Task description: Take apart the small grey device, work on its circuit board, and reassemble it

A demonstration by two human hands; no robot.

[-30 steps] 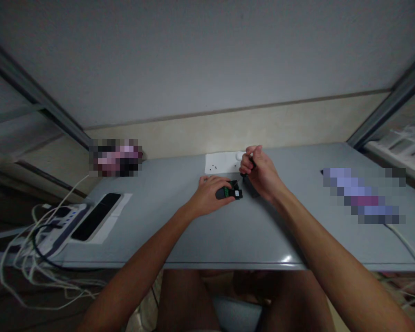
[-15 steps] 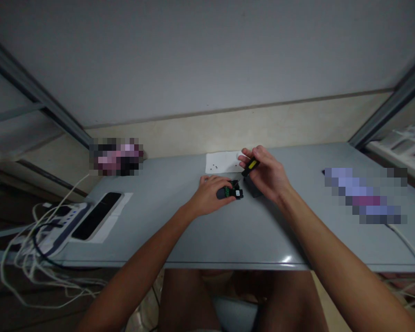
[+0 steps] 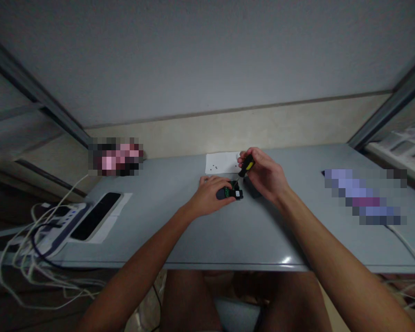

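Observation:
On the desk, my left hand [image 3: 210, 196] is closed around a small dark device [image 3: 237, 194] whose green circuit board [image 3: 228, 190] is exposed. My right hand [image 3: 269, 175] grips a black and yellow screwdriver [image 3: 248, 164] by its handle. The screwdriver's shaft slants down to the left, its tip at the device's upper part; whether it sits in a screw is too small to tell. Partly hidden under my right hand lies a dark grey piece [image 3: 253, 189]. Behind the device, a white sheet of paper [image 3: 224, 159] carries several tiny dark bits that look like screws [image 3: 213, 166].
A phone [image 3: 97, 216] lies on paper at the left, beside a white power strip [image 3: 67, 226] with tangled cables [image 3: 24, 263] hanging over the grey desk's [image 3: 180, 244] edge. Blurred-out objects sit at the back left and right. A wall [image 3: 180, 133] closes off the back.
My right hand has brought the screwdriver slightly left, and its handle stands a little steeper. The left hand and the device have stayed in place.

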